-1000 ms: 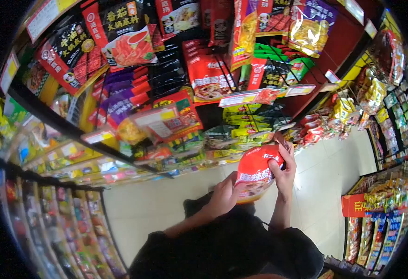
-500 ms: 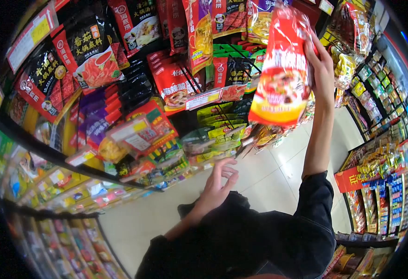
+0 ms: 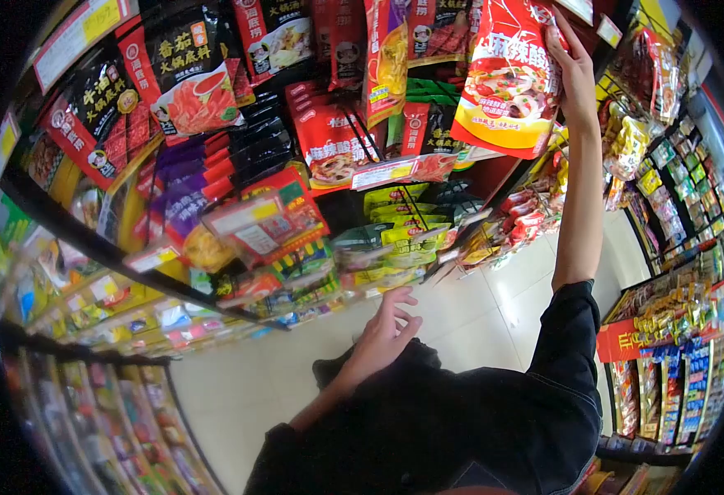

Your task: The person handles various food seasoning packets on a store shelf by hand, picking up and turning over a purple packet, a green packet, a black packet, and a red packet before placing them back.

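My right hand [image 3: 575, 74] grips the right edge of a red and yellow seasoning packet [image 3: 506, 87], raised in front of the upper rack. The packet hangs nearly upright, its printed front with a bowl of food facing me. Red packets of similar design [image 3: 326, 144] hang on a hook to its left, above a white price label [image 3: 385, 172]. Low in front of my body, my left hand [image 3: 384, 337] holds nothing; its fingers are loosely bent and apart. Nearest to it are the green and yellow packets [image 3: 403, 235] on the lower hooks.
Black and red hotpot base packets [image 3: 193, 87] hang at upper left. A dark shelf edge [image 3: 122, 287] runs across the left side. More snack racks [image 3: 679, 322] stand at right, with a pale tiled floor [image 3: 469, 318] between the shelves.
My right hand and the red packet have moved up in view and slightly right, and the packet's print is now sharper. The shelves have shifted a little right. My left hand has barely moved.
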`<state>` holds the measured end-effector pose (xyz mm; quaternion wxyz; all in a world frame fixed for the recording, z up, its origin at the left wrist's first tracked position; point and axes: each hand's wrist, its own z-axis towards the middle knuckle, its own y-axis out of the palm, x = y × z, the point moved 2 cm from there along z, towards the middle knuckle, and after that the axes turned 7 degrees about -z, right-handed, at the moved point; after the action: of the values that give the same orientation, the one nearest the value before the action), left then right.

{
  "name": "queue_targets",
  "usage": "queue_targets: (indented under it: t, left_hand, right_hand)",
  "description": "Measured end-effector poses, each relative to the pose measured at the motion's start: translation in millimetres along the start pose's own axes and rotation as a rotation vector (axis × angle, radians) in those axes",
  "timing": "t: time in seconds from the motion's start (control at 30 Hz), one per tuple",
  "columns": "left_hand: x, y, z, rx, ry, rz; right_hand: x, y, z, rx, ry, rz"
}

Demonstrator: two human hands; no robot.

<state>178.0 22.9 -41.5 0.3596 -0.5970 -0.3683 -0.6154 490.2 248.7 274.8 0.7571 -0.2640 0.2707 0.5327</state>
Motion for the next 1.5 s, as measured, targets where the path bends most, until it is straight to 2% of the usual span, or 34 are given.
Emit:
queue_targets:
  t: [0.07,0.4,0.57,0.6,0.7,0.73,0.77,0.83,0.93,0.97,1.03,1.13,1.2,1.27,1.3,1.33,1.4,1.43,1.5]
  left_hand:
    - [-0.4,-1.1,0.2,0.005,-0.003,0.021]
    - [2.9,-3.0,0.8,0.03,0.003,0.037]
    - [-7.1,-5.6,0.8,0.038,0.008,0.049]
    - [-7.9,-6.3,0.4,0.038,0.004,0.048]
    - [-10.8,-6.5,-1.6,0.053,-0.023,0.031]
    - [-10.4,-7.6,-2.1,0.059,-0.024,0.033]
    - [-9.7,-8.7,-2.7,0.065,-0.025,0.035]
    - [-9.4,-10.9,-2.8,0.075,-0.024,0.034]
    - [-14.0,-13.7,-4.5,0.08,-0.019,0.049]
    - [-22.3,-15.6,-3.3,0.08,-0.009,0.068]
    - [-33.0,-19.4,-1.3,0.107,0.011,0.108]
    - [-45.5,-27.6,5.3,0.188,0.027,0.143]
    - [-56.8,-34.8,10.6,0.24,0.012,0.131]
    - [-52.7,-42.4,24.5,0.315,0.038,0.087]
    - [-50.0,-47.7,35.0,0.354,0.05,0.063]
    - [-60.6,-56.1,50.9,0.339,0.027,-0.062]
    - [-86.7,-74.3,87.5,0.343,0.037,-0.316]
    - [-90.1,-80.6,105.7,0.363,0.074,-0.444]
    - [-67.2,-87.5,130.3,0.459,-0.028,-0.908]
  right_hand:
    - [21.7,-6.8,7.8,-0.01,0.002,-0.025]
    - [21.0,19.0,16.3,-0.038,0.006,-0.14]
    - [40.5,31.5,39.4,-0.039,-0.007,-0.294]
    - [38.2,40.7,44.3,-0.001,-0.155,-0.403]
    - [57.1,51.6,55.0,0.039,-0.136,-0.453]
    - [61.1,56.6,57.2,0.104,-0.194,-0.566]
    - [66.3,58.0,57.7,0.038,-0.099,-0.526]
    - [46.7,73.3,47.0,-0.007,-0.033,-0.692]
    - [90.4,72.8,64.6,0.033,-0.456,-0.711]
    - [100.4,68.2,69.0,0.099,-0.457,-0.907]
    - [64.0,78.2,56.5,0.083,-0.12,-1.321]
    - [41.5,76.1,34.5,0.066,-0.058,-1.242]
    - [49.9,72.2,10.9,0.369,-0.452,-1.342]
    - [33.5,51.5,-18.1,0.25,-0.555,-1.262]
    - [26.7,45.6,-36.3,0.225,-0.579,-1.118]
    - [13.1,44.5,-59.2,0.186,-0.58,-1.0]
    - [-9.5,52.7,-112.2,0.188,-0.324,-0.678]
    - [-18.3,53.6,-132.3,0.181,-0.373,-0.699]
    - [-11.1,46.7,-173.2,0.117,-0.293,-0.569]
